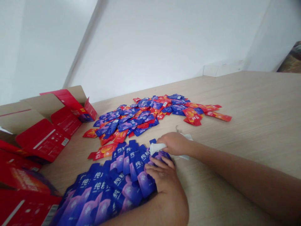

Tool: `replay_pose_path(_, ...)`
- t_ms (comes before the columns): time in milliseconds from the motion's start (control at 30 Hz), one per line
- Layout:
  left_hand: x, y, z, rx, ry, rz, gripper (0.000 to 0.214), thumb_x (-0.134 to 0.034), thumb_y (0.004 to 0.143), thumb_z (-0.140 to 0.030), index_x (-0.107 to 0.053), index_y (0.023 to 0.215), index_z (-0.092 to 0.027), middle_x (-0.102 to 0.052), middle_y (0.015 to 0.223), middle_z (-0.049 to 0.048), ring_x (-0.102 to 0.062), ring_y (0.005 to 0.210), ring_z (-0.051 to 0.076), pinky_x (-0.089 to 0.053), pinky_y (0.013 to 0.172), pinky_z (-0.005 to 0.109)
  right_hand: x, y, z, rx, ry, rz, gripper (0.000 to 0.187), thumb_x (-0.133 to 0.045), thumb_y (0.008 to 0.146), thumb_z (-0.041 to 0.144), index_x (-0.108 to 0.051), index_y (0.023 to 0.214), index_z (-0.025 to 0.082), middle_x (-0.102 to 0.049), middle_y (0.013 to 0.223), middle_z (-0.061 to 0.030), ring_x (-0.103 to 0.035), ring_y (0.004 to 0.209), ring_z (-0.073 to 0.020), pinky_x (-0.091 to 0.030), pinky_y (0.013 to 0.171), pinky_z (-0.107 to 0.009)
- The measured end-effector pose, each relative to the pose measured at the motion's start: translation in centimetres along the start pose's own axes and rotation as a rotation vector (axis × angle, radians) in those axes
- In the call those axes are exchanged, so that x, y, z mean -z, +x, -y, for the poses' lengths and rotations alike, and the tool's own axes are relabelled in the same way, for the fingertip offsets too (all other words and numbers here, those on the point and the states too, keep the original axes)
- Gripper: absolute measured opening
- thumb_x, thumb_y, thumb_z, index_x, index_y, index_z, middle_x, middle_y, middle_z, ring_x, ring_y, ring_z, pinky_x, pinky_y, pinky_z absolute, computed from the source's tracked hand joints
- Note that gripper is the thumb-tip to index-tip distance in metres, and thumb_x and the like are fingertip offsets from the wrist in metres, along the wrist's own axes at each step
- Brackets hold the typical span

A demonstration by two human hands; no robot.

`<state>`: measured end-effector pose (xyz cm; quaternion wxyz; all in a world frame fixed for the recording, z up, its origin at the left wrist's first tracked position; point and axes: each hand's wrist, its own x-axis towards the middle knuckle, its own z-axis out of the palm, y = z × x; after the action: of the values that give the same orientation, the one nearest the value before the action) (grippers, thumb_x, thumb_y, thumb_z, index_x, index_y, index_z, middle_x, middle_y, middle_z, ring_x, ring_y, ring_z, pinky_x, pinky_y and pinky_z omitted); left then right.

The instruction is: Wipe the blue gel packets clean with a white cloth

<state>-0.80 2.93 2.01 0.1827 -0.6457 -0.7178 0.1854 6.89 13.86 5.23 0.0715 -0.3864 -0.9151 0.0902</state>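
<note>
My left hand [163, 175] lies on the near group of blue and purple pouches [98, 188], its fingers stretched out over the ones at the right end. These pouches overlap in slanting rows. Just beyond it, my right hand [175, 143] is closed around a white tissue-like piece [157, 148]. One flared end of it sticks out on the left over the pouches, and more white shows under the hand on the right. What exactly it is I cannot make out.
Farther back on the wooden table [235, 150] lies a loose heap of blue and red sachets [138, 113]. Open red cartons [44, 138] stand along the left side. A white wall [164, 40] rises behind, with a low white box [223, 68] at its foot.
</note>
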Motion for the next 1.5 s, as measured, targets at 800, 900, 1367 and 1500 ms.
replay_pose_path(800,0.7,-0.2,0.5,0.009,-0.119,-0.03,0.045,-0.039,0.081,0.0,-0.054,0.121,-0.013,-0.058,0.118,0.0264,-0.058,0.103,0.036,-0.045,0.084,0.06,-0.3,0.2,0.9,0.044,0.099,0.089,0.021,-0.052,0.079,0.03,-0.066,0.091,0.021,-0.069,0.086,-0.0044,-0.062,0.077,-0.0182,-0.037,0.062,-0.023)
replay_pose_path(900,0.7,-0.4,0.5,0.009,-0.092,-0.049,0.047,-0.039,0.081,0.001,-0.053,0.123,-0.013,-0.056,0.121,0.0267,-0.058,0.103,0.036,-0.045,0.085,0.058,-0.5,0.5,-0.1,-0.03,0.046,0.022,0.023,-0.052,0.079,0.03,-0.065,0.096,0.022,-0.069,0.091,-0.0057,-0.061,0.085,-0.02,-0.038,0.068,-0.025)
replay_pose_path(1367,1.0,-0.4,0.7,-0.084,0.098,0.041,0.051,-0.034,0.083,-0.002,-0.043,0.132,-0.013,-0.053,0.123,0.029,-0.059,0.102,0.035,-0.047,0.083,0.055,-0.5,0.5,-0.5,-0.002,0.032,0.007,0.023,-0.049,0.079,0.029,-0.064,0.096,0.022,-0.068,0.089,-0.0052,-0.061,0.083,-0.02,-0.037,0.065,-0.025)
replay_pose_path(1500,0.8,-0.4,0.5,-0.066,0.111,0.045,0.051,-0.032,0.083,-0.001,-0.045,0.13,-0.016,-0.052,0.124,0.029,-0.058,0.102,0.035,-0.048,0.082,0.055,0.3,0.0,-0.6,-0.026,-0.002,-0.022,0.025,-0.051,0.079,0.029,-0.064,0.098,0.022,-0.068,0.093,-0.0061,-0.06,0.087,-0.0212,-0.037,0.069,-0.026)
